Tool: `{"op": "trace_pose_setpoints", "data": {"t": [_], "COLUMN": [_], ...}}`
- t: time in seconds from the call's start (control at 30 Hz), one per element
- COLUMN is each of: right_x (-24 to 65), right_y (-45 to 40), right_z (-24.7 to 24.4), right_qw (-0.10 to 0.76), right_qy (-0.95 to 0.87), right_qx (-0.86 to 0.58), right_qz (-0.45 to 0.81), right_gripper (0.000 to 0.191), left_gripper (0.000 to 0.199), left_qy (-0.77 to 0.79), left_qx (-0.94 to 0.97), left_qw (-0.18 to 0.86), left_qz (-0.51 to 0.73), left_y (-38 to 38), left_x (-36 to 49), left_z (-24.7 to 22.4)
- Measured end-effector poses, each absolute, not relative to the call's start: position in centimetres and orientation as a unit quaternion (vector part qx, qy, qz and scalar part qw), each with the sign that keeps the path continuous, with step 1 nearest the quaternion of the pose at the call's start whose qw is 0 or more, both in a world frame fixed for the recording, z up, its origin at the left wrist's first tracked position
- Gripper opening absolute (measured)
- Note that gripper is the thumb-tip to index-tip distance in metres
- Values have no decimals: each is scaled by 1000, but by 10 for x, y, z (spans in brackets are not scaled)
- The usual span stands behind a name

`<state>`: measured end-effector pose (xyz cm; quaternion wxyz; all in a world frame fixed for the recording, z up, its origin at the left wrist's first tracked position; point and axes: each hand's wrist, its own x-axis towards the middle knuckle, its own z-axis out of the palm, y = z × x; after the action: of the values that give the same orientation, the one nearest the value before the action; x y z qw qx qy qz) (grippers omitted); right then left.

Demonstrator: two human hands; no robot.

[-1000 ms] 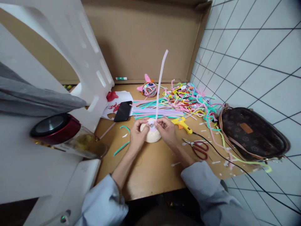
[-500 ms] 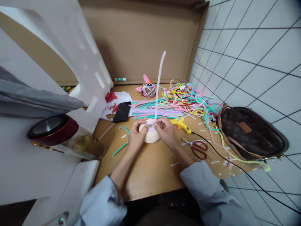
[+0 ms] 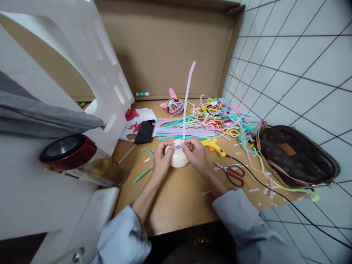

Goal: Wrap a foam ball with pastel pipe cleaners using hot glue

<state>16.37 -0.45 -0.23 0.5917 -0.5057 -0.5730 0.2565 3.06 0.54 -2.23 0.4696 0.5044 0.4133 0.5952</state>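
Between my hands is a round cream-white ball (image 3: pixel 179 161) with a pale lilac ring and a small grey centre on its upper side. A lilac pipe cleaner (image 3: pixel 188 93) rises from it, its top bent slightly right. My left hand (image 3: pixel 162 156) grips the ball's left side, thumb on top near the ring. With thumb and fingers pinched, my right hand (image 3: pixel 194 151) holds the pipe cleaner's lower end against the ball. A yellow glue gun (image 3: pixel 215 145) lies just right of my right hand, and red-handled scissors (image 3: pixel 233 174) lie nearer me.
Behind my hands lie straight pipe cleaners (image 3: pixel 176 131) and a tangled colourful heap (image 3: pixel 220 113). A pink decorated ball (image 3: pixel 175 105), a black phone (image 3: pixel 145 131), a glass bottle (image 3: pixel 101 170) and a brown bag (image 3: pixel 297 154) surround the workspace. The glue gun's cord (image 3: pixel 258 178) trails right.
The whole view has shifted slightly, moving things a little to the right. Both hands keep their hold on the ball and pipe cleaner, with scarcely any visible movement.
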Motion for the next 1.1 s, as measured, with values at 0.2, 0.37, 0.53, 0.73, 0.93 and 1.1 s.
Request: {"op": "trace_pose_setpoints", "data": {"t": [0.2, 0.37, 0.53, 0.73, 0.93, 1.1], "right_x": [165, 166, 166, 166, 166, 167], "right_y": [-5, -7, -7, -6, -5, -5], "right_z": [-4, -4, -3, -4, -7, -8], "right_qw": [593, 587, 589, 590, 584, 588], "right_qy": [-585, -590, -593, -589, -586, -589], "right_qx": [-494, -499, -494, -498, -508, -498], "right_qz": [247, 241, 242, 240, 240, 242], "right_gripper": [9, 9, 9, 8, 10, 9], "left_gripper": [22, 20, 20, 20, 27, 31], "left_qy": [403, 408, 403, 402, 390, 376], "left_qx": [521, 527, 517, 496, 520, 529], "left_qw": [467, 465, 473, 489, 490, 483], "left_qz": [590, 583, 589, 595, 581, 588], "left_y": [6, 7, 8, 9, 10, 8], "left_x": [28, 27, 28, 29, 24, 24], "left_z": [-22, -24, -23, -23, -29, -30]}}
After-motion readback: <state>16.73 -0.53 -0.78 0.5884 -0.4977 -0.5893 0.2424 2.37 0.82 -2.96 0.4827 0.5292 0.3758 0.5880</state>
